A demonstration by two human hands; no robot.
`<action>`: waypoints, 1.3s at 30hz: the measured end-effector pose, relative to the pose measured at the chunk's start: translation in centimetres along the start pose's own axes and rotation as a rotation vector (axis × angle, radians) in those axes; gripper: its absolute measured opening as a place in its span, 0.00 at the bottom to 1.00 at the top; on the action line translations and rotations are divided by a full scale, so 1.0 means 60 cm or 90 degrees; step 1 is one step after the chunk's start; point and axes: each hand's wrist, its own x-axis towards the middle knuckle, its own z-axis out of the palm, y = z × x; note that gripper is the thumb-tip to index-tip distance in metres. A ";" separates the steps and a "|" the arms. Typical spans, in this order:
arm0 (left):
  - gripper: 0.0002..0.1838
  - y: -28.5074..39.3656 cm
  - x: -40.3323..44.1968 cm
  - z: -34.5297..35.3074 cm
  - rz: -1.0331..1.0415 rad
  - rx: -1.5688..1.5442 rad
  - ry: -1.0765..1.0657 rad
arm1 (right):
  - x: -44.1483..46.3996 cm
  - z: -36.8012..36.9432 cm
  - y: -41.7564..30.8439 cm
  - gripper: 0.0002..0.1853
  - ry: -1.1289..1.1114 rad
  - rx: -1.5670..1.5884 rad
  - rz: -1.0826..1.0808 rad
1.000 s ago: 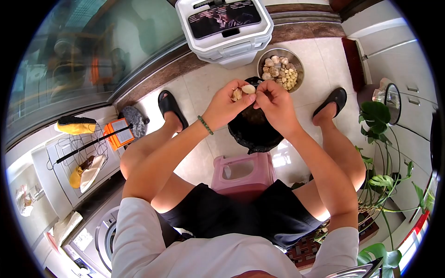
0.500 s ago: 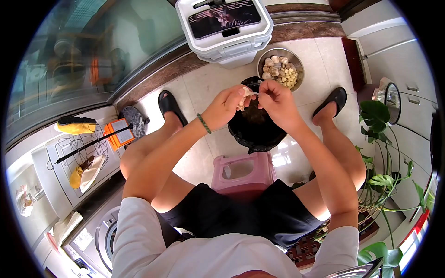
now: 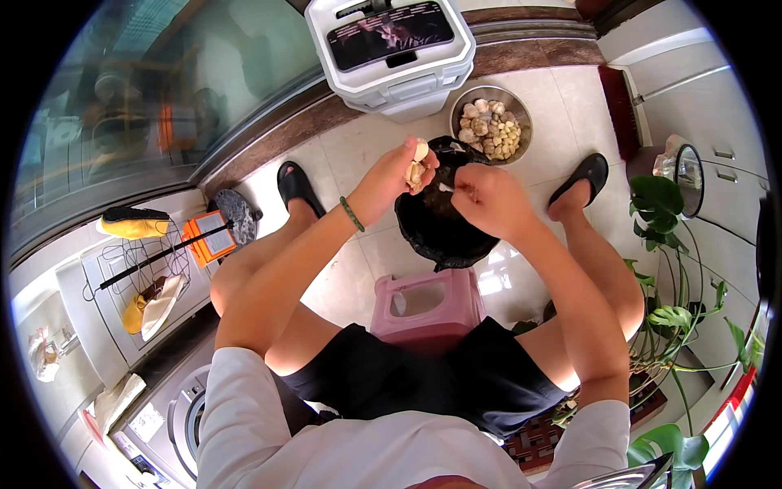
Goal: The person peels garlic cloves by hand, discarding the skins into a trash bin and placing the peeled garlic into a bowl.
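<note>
My left hand (image 3: 389, 181), with a green bead bracelet (image 3: 352, 213) at its wrist, is closed around garlic cloves (image 3: 415, 173); a pale clove shows on top by the fingertips. To its right and apart from it, my right hand (image 3: 490, 200) has its fingers curled together. A small white scrap shows by those fingertips, but what they hold is hidden. Both hands are above a bin lined with a black bag (image 3: 444, 244). Beyond them stands a metal bowl (image 3: 524, 122) with whole garlic bulbs (image 3: 481, 121) on one side and peeled cloves (image 3: 507, 140) on the other.
A pink plastic stool (image 3: 423, 322) stands between my legs. A grey-white box (image 3: 399, 85) with a dark panel is behind the bowl. Potted plants (image 3: 660, 204) are at the right, a wire rack (image 3: 163, 244) at the left. Black slippers (image 3: 300, 191) are on my feet.
My hands have moved apart. The right hand has come down over the bin, away from the garlic, while the left has turned and shows the cloves in it.
</note>
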 end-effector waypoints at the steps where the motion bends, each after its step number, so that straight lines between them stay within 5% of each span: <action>1: 0.33 0.001 0.000 0.000 -0.024 -0.029 -0.006 | -0.001 0.004 0.002 0.05 -0.022 -0.013 -0.003; 18: 0.28 0.007 -0.003 0.006 -0.017 -0.048 -0.042 | 0.007 0.002 -0.011 0.06 -0.063 -0.069 -0.041; 21: 0.26 0.005 -0.003 0.001 -0.017 -0.042 -0.053 | 0.012 0.006 -0.007 0.03 0.037 -0.039 -0.129; 26: 0.26 -0.004 -0.002 0.004 -0.049 -0.003 -0.086 | 0.015 0.010 -0.032 0.12 0.173 0.154 -0.124; 39: 0.30 -0.015 -0.010 0.004 -0.057 0.101 -0.137 | 0.022 0.011 -0.030 0.17 0.116 0.127 -0.173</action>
